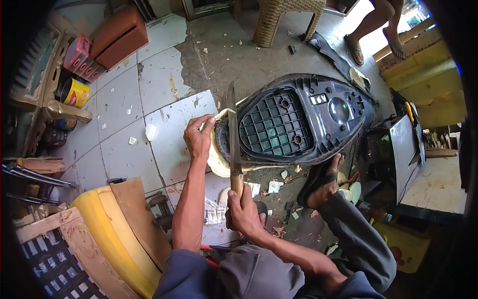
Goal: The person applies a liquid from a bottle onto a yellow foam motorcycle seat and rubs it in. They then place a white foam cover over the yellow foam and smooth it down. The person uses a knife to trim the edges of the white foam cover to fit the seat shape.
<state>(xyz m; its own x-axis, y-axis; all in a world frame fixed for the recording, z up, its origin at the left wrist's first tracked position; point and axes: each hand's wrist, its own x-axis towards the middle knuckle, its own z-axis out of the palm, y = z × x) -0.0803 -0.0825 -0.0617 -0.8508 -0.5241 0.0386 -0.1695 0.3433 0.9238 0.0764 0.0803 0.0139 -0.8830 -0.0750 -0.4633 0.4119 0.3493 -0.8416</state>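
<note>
A black plastic motorcycle seat base (326,117) lies underside up in front of me, its ribbed grid showing. Cream foam (217,162) sticks out around its narrow left end. My left hand (199,139) pinches the edge of this foam between thumb and fingers. In my right hand (244,214) is the wooden handle of a long knife (233,134). Its blade points away from me and crosses over the left end of the seat base, beside my left fingertips. Whether the blade touches the foam cannot be made out.
Foam scraps (275,187) litter the tiled floor (119,107). A woven-pattern plastic stool (271,22) and a person's sandalled feet (354,50) are at the back. Yellow foam (112,231) and boards stand at lower left; a brown box (119,37) and yellow can (78,93) at upper left.
</note>
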